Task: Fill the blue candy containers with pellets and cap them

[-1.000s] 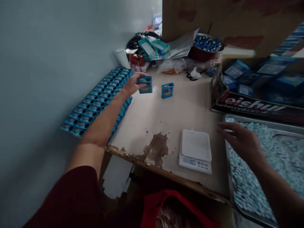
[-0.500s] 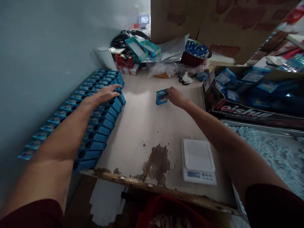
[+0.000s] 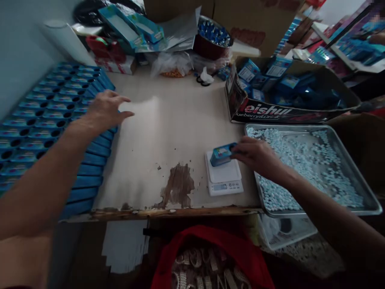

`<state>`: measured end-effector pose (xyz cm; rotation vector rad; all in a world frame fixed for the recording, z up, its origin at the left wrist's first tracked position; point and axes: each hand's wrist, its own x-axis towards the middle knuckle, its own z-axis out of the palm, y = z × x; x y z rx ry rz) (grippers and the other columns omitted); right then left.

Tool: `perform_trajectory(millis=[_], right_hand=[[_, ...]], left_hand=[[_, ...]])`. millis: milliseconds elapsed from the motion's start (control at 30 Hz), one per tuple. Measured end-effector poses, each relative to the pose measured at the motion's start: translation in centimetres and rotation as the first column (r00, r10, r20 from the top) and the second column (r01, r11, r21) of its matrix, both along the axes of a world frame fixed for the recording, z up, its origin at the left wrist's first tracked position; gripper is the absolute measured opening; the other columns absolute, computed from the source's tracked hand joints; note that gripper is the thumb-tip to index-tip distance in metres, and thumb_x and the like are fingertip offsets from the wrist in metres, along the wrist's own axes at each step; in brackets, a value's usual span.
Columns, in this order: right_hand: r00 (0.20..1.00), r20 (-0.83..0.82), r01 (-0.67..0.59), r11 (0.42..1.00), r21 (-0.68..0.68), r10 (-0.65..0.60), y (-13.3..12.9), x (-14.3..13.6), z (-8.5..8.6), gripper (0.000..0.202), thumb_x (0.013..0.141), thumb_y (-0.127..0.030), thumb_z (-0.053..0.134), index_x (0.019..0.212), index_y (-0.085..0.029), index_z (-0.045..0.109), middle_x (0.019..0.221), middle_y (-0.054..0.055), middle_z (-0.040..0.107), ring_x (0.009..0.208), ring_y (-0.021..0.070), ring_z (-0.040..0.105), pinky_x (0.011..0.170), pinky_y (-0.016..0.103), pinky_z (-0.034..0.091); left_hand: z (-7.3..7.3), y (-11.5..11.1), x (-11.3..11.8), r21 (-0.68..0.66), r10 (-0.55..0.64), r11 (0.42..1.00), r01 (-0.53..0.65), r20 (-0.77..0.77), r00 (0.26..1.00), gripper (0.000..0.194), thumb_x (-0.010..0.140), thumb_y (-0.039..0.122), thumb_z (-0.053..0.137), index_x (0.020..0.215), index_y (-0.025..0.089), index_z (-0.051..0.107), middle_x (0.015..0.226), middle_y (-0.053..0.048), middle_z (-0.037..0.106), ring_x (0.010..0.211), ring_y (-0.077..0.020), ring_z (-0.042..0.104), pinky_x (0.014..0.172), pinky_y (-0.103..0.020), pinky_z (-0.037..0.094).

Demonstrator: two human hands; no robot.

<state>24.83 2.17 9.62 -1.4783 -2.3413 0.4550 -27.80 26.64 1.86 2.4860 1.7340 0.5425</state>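
Observation:
My right hand (image 3: 255, 154) grips one end of a small blue box (image 3: 221, 155), which lies on its side over the plate of the white scale (image 3: 224, 173). Whether the box rests fully on the plate cannot be made out. My left hand (image 3: 110, 110) has thumb and fingers apart with nothing between them, at the right edge of the rows of blue boxes (image 3: 48, 122). Those boxes stand packed side by side on the left of the table, with dark round holes in their ends.
A metal tray (image 3: 337, 132) of small pale blue pieces lies at the right. Behind it is a carton (image 3: 270, 115) of blue boxes. Bags, scissors (image 3: 205, 82) and a round tin (image 3: 207, 51) of blue packets line the back. A red bag (image 3: 210, 237) hangs below the front edge.
The blue box in my right hand has moved from mid-table to the scale. My left hand has come off the box rows slightly. The view has shifted to the right and downward.

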Motion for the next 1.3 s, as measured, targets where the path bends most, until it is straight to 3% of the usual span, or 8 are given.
perform_trajectory(millis=[167,367,433,567,667,767,1100,1300], right_hand=[[0.991,-0.115,0.059,0.997,-0.042,-0.064,-4.8,2.6,-1.1,0.017,0.106,-0.039,0.080,0.109,-0.025,0.090,0.096,0.007,0.082,0.077,0.0200,0.075,0.072,0.032,0.055],[0.975,-0.170,0.139,0.990,-0.018,-0.140,3.1,6.3,-0.3,0.019,0.107,-0.035,0.076,0.114,-0.024,0.090,0.085,0.003,0.081,0.075,0.0189,0.071,0.074,0.031,0.052],[0.987,-0.126,-0.117,0.988,-0.103,0.103,7.0,5.9,-2.4,0.024,0.103,-0.019,0.071,0.115,-0.023,0.091,0.098,0.006,0.084,0.087,0.0197,0.075,0.084,0.031,0.054],[0.868,-0.069,-0.482,0.804,-0.348,0.491,12.5,3.0,-7.8,0.056,0.092,-0.001,0.066,0.136,-0.028,0.090,0.113,0.007,0.079,0.093,0.0184,0.072,0.087,0.029,0.052],[0.807,-0.093,-0.566,0.719,-0.405,0.583,14.4,1.6,-10.2,0.058,0.091,0.000,0.066,0.135,-0.028,0.090,0.105,0.004,0.078,0.090,0.0171,0.069,0.083,0.028,0.050],[0.821,-0.109,-0.552,0.732,-0.398,0.560,15.0,1.5,-11.2,0.045,0.089,-0.003,0.070,0.121,-0.025,0.093,0.100,0.001,0.079,0.090,0.0160,0.068,0.081,0.026,0.047],[0.856,0.167,-0.403,0.833,-0.380,0.490,14.1,1.5,-9.8,0.006,0.100,-0.015,0.079,0.102,-0.016,0.084,0.105,0.002,0.082,0.100,0.0177,0.068,0.090,0.033,0.049],[0.984,-0.157,-0.118,0.964,-0.238,0.082,8.8,9.9,-4.5,0.027,0.103,-0.034,0.086,0.098,-0.008,0.081,0.096,0.002,0.079,0.092,0.0139,0.071,0.084,0.029,0.052]], left_hand=[[-3.9,-4.8,12.3,-0.040,-0.352,0.930,0.365,0.179,0.919,0.042,0.102,0.060,0.076,0.126,0.025,0.084,0.131,-0.013,0.081,0.125,-0.0330,0.074,0.122,-0.052,0.057],[-9.3,-9.3,22.4,-0.138,-0.220,0.958,0.252,0.213,0.952,0.060,0.109,0.045,0.064,0.162,0.017,0.064,0.172,-0.025,0.060,0.165,-0.0438,0.053,0.138,-0.069,0.040],[-10.1,-9.9,23.3,-0.155,-0.153,0.972,0.175,0.145,0.978,0.061,0.112,0.045,0.057,0.167,0.019,0.060,0.181,-0.024,0.050,0.175,-0.0459,0.040,0.141,-0.076,0.029],[-10.3,-10.5,23.3,-0.129,-0.136,0.981,0.148,0.096,0.986,0.058,0.114,0.055,0.056,0.165,0.027,0.063,0.183,-0.018,0.051,0.176,-0.0428,0.038,0.143,-0.073,0.026],[-9.9,-10.5,23.0,-0.113,-0.123,0.984,0.135,0.107,0.987,0.059,0.113,0.059,0.057,0.163,0.028,0.064,0.180,-0.018,0.054,0.174,-0.0437,0.041,0.143,-0.072,0.026],[-9.7,-10.4,22.9,-0.126,-0.119,0.983,0.133,0.113,0.986,0.063,0.110,0.060,0.060,0.162,0.025,0.064,0.179,-0.021,0.054,0.173,-0.0465,0.042,0.142,-0.072,0.026],[-9.7,-10.0,22.6,-0.116,-0.123,0.984,0.133,0.093,0.988,0.070,0.108,0.069,0.056,0.161,0.024,0.064,0.177,-0.019,0.056,0.172,-0.0427,0.043,0.142,-0.065,0.030],[-10.2,-9.5,22.6,-0.123,-0.129,0.981,0.151,0.171,0.977,0.081,0.104,0.083,0.056,0.156,0.021,0.065,0.177,-0.014,0.057,0.172,-0.0392,0.038,0.142,-0.064,0.024]])
